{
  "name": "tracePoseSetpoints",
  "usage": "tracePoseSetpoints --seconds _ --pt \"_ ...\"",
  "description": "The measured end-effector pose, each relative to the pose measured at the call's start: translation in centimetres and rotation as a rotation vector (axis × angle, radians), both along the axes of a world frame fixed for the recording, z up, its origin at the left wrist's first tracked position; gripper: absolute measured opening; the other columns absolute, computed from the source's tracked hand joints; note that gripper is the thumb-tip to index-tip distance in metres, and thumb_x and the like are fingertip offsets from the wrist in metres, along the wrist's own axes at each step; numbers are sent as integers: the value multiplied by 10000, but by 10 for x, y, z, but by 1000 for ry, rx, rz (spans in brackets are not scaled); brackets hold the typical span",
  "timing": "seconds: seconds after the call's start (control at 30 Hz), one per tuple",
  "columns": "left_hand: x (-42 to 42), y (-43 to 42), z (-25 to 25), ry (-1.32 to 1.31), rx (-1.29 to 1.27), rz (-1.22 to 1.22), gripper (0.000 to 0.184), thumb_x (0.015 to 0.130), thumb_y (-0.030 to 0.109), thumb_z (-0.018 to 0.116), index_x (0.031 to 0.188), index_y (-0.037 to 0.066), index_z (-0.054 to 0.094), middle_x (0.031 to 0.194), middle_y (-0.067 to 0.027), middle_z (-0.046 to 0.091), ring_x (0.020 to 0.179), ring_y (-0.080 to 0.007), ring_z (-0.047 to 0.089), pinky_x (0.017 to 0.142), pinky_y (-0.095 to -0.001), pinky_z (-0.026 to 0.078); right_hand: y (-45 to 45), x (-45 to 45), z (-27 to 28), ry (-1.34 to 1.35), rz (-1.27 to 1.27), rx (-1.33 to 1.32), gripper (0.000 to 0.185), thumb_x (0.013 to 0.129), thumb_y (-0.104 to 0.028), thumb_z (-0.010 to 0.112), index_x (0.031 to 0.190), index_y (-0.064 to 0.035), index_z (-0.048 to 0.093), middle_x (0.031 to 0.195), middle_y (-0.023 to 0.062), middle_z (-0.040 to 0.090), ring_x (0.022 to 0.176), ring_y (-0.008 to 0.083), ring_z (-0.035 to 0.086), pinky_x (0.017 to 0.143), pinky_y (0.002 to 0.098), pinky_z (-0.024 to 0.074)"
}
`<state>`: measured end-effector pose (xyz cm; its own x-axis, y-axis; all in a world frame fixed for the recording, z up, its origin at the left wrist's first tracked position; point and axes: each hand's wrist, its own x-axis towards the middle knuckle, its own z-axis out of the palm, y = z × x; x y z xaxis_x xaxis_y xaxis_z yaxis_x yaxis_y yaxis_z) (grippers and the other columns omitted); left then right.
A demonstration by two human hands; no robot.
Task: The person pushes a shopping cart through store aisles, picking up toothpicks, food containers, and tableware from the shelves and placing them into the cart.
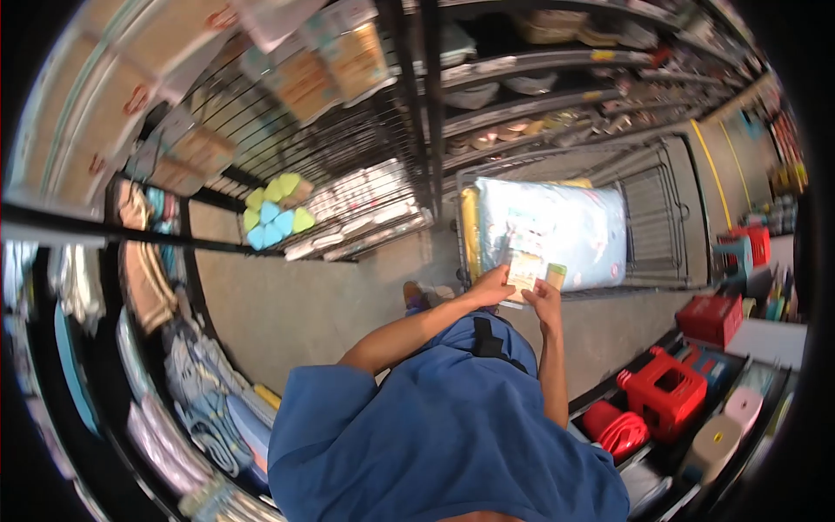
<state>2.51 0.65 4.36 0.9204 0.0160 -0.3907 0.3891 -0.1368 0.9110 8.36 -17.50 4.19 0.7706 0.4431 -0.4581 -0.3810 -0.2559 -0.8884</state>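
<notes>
Both my hands are in front of my waist, at the near side of a shopping cart. Between them is a small packet with a pale printed front, its lettering too blurred to read. My left hand grips its left edge, fingers closed. On the lower right edge, my right hand pinches it with thumb and fingers. Just beyond my right fingers shows a small green-topped item; I cannot tell whether it is held. Behind the packet, a plastic-wrapped light blue bedding pack lies in the cart, with something yellow along its left side.
A wire rack with boxes and green and blue packs stands ahead left. Shelves of dishes run behind the cart. Folded textiles fill the left shelves. Red plastic stools sit at right. Concrete floor shows between.
</notes>
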Motion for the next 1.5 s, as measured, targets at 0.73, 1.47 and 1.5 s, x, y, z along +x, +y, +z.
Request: tracePoseSetpoints --seconds 0.73,1.47,1.5 --pt "-116 127 183 -670 539 1017 490 870 113 592 1299 -59 430 1081 -188 570 945 -258 565 842 -350 454 240 -17 217 -899 724 417 240 873 -70 574 1087 34 601 881 170 619 789 299 615 702 313 469" --pt "-123 243 267 -877 575 1171 489 896 149 581 1302 -75 426 1160 -196 593 1074 -242 582 906 -335 451 369 -43 285 -611 776 557 288 893 -136 568 1127 26 611 936 144 697 849 115 624 771 294 493" --pt "-122 244 265 -862 604 1169 492 895 152 584 1300 -79 427 1156 -201 592 1078 -252 580 908 -338 449 370 -42 284 -605 767 567 281 892 -136 570 1116 28 616 926 138 698 836 111 622 763 292 494"
